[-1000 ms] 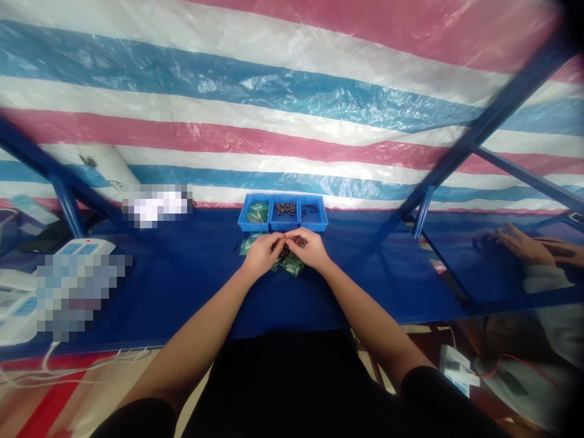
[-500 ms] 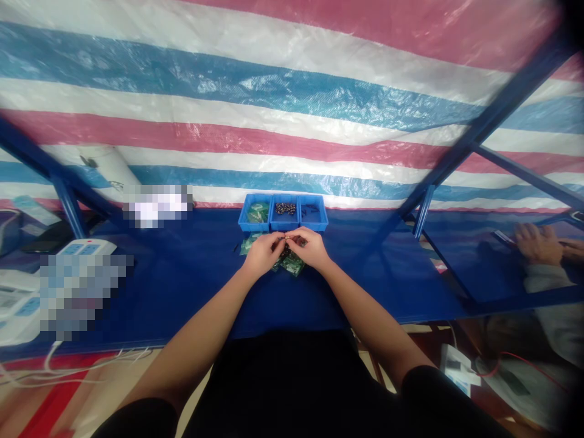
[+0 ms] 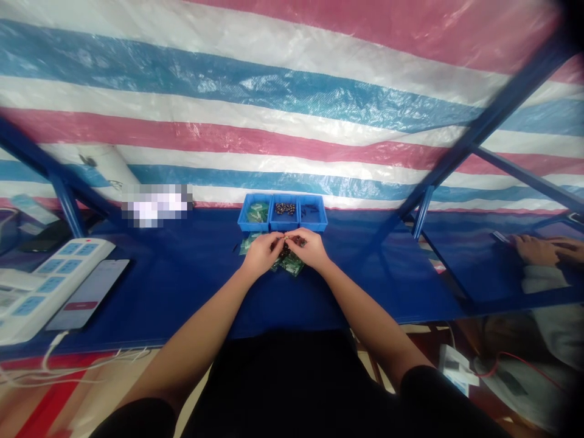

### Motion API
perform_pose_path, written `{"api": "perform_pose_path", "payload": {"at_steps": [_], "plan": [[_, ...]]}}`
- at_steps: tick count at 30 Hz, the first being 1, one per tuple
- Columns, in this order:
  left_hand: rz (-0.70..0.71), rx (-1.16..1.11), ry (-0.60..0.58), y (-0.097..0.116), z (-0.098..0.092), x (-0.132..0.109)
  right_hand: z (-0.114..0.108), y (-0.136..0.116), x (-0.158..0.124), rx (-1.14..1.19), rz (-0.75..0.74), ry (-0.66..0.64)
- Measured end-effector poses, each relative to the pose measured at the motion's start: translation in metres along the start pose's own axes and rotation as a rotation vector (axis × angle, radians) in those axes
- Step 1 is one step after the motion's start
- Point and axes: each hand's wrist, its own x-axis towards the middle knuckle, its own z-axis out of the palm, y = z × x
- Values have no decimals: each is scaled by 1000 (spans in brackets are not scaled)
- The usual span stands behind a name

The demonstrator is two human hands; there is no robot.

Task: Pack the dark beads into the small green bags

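Head view looks down two bare forearms that meet at the middle of the frame over a blue table (image 3: pixel 182 286). The left hand (image 3: pixel 261 253) and the right hand (image 3: pixel 311 248) are curled toward each other, fingertips pinched together on a tiny dark part (image 3: pixel 287 238) held between them, just above the table surface. That part is too small to tell which way it points or where its long axis runs. Under and just below the hands lies a small pile of green boards (image 3: pixel 288 263), spilling a little to the left of the left hand. Directly above the hands in the frame, close to the fingertips, stands a row of three blue bins (image 3: pixel 282 213) against the striped tarp (image 3: pixel 292 121).

Open blue tabletop stretches to both sides of the hands. At the lower left edge sit a white power strip (image 3: pixel 41 286) and a phone (image 3: pixel 89 294) beside it. Slanting blue frame bars (image 3: pixel 465 140) rise on the right, and at the far right edge another person's hand (image 3: pixel 536 248) rests on the table, well apart.
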Motion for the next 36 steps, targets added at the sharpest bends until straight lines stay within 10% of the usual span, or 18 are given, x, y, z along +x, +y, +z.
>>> {"api": "perform_pose_path", "payload": {"at_steps": [36], "plan": [[-59,-43,27,3,-2,0,2,8,2,328,207,-36]]}}
